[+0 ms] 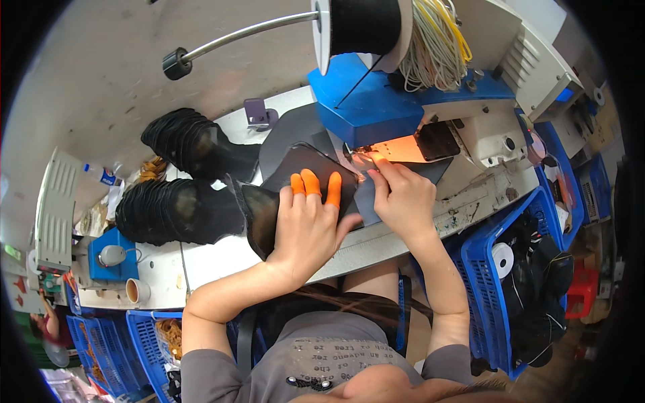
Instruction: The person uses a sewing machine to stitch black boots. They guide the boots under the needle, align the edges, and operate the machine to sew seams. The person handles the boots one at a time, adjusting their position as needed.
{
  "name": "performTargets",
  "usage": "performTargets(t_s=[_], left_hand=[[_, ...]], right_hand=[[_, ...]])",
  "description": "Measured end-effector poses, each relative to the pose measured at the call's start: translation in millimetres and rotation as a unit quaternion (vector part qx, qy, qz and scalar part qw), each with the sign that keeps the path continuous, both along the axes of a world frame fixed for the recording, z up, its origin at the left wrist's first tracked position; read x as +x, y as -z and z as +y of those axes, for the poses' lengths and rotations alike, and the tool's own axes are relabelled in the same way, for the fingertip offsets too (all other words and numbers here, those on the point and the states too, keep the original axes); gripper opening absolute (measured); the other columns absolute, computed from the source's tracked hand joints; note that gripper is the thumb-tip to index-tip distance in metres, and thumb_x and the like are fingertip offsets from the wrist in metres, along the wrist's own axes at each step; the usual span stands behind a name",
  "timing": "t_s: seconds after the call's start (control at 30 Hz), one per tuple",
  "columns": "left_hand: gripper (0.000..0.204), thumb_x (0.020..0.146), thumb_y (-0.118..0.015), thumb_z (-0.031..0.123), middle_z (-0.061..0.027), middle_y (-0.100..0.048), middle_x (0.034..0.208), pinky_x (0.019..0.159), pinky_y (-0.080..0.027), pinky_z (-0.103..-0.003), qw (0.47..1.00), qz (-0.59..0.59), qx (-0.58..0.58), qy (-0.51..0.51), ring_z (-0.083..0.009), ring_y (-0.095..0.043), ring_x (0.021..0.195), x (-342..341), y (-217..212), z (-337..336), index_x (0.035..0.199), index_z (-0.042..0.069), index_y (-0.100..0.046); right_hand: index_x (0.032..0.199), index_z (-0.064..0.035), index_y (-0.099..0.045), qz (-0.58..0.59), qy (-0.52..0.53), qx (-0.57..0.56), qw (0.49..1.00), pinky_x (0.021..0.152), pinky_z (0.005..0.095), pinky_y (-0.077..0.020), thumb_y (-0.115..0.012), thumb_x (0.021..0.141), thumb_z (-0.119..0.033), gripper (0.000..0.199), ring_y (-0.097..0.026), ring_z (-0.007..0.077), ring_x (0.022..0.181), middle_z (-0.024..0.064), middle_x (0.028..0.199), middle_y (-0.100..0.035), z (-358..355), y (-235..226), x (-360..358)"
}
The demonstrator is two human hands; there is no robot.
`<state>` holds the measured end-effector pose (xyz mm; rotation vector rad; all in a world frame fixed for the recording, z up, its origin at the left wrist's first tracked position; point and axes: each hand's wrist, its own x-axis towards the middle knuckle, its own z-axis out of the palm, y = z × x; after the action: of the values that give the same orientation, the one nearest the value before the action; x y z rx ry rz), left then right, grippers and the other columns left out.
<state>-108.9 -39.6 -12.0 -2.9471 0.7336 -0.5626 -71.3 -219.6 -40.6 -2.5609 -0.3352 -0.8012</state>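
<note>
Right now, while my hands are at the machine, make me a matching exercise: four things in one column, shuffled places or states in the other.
1. Left hand
2. Right hand
3. Thread spool
4. Paper cup

A. Toward the left end of the white table
B. Wound in black, above the blue machine head
C. Resting on a dark piece, three orange finger covers showing
D. Fingertips nearest the orange-lit patch

Pairs: 1-C, 2-D, 3-B, 4-A.

Dark fabric (310, 159) looks matt, the blue machine (376, 107) glossy.
</note>
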Motion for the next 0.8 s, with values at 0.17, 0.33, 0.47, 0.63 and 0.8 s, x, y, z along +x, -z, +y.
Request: performTargets(t_s=[0.17,0.33,0.47,0.63,0.8], left_hand=[[0.061,0.076,-0.073,0.035,-0.0218,-0.059,0.123,0.096,-0.041,-0.044,0.995,-0.014,-0.034,0.097,-0.0346,-0.056,0.115,-13.7,0.9,43.1,0.127,0.004,-0.061],[0.057,0.074,-0.063,0.007,-0.0093,-0.060,0.121,0.106,-0.037,-0.045,0.987,-0.140,-0.006,0.078,-0.0245,-0.057,0.119,4.4,66.0,163.6,0.130,0.005,-0.059],[0.061,0.085,-0.065,0.034,-0.0131,-0.056,0.129,0.117,-0.022,-0.051,0.996,0.044,0.077,-0.007,-0.0273,-0.050,0.127,-1.1,108.6,229.4,0.137,0.005,-0.052],[0.064,0.090,-0.060,0.049,-0.0168,-0.058,0.126,0.118,-0.018,-0.055,0.996,0.041,-0.051,-0.061,-0.0308,-0.053,0.122,13.8,125.2,221.1,0.135,0.004,-0.054],[0.050,0.088,-0.066,0.037,-0.0181,-0.056,0.129,0.106,-0.037,-0.050,0.985,-0.040,-0.132,-0.107,-0.0340,-0.051,0.122,74.8,129.0,178.4,0.126,0.003,-0.060]], right_hand=[[0.106,-0.0097,-0.068,-0.014,-0.001,0.038,0.999,0.055,0.0400,-0.0521,-0.066,0.086,-0.022,0.024,-0.067,0.0294,0.065,0.0080,0.077,-0.067,3.3,0.5,-2.0],[0.107,-0.0085,-0.068,-0.019,-0.002,0.037,0.999,0.058,0.0391,-0.0523,-0.068,0.085,-0.022,0.026,-0.068,0.0291,0.067,0.0087,0.081,-0.069,3.5,2.8,-1.2],[0.107,-0.0085,-0.069,0.005,0.004,0.043,0.999,0.059,0.0381,-0.0524,-0.068,0.085,-0.022,0.026,-0.068,0.0286,0.068,0.0083,0.081,-0.069,4.1,1.5,-2.4],[0.108,-0.0094,-0.068,0.002,0.011,0.035,0.999,0.059,0.0389,-0.0522,-0.067,0.086,-0.023,0.026,-0.068,0.0289,0.069,0.0083,0.082,-0.069,4.6,4.0,-2.7],[0.108,-0.0095,-0.068,0.015,0.018,0.036,0.999,0.059,0.0390,-0.0520,-0.067,0.087,-0.024,0.026,-0.068,0.0295,0.069,0.0083,0.082,-0.070,4.1,1.0,-3.6]])
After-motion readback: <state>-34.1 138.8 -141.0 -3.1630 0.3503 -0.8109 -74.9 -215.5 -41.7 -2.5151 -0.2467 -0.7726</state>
